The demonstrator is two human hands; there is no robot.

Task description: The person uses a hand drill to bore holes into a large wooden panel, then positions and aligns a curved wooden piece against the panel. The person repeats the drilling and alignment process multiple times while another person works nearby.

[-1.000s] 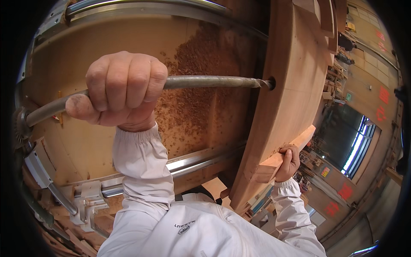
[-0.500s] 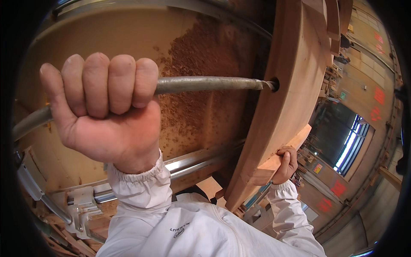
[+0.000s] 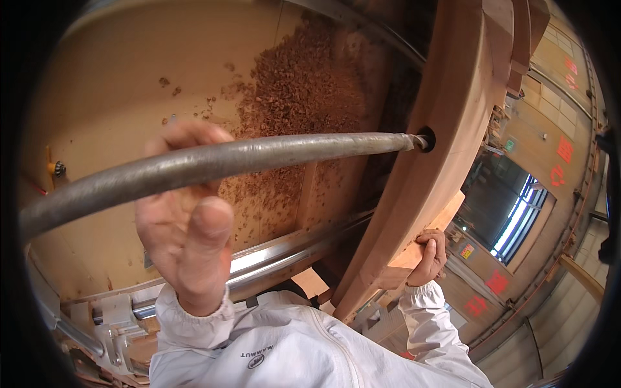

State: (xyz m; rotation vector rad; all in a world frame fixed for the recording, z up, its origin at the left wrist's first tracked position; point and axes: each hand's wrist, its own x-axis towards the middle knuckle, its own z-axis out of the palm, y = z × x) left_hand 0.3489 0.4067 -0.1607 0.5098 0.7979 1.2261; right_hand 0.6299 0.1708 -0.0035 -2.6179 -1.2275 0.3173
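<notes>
Far L I've got a small yellow thing w/ a black end (image 3: 55,168) on the tan board (image 3: 110,97). A long gray metal rod (image 3: 310,148) comes in at the L edge & runs across to the R. My L hand (image 3: 184,239) is half open around the rod: fingers bent up behind it, thumb just below on the near side, w/ a gap btwn. It's not a tight hold; can't tell if any skin touches. Past that hand, a big pile of brown wood chips (image 3: 301,84) sits on the board behind the rod. The rod's twisty R end (image 3: 419,141) is at a round dark hole (image 3: 428,132) in the big wood beam (image 3: 404,194). Low on the beam's R side, my R hand (image 3: 428,257) is curled tight on a wood block (image 3: 404,258). Far R there's a window (image 3: 517,223) in the wall.
</notes>
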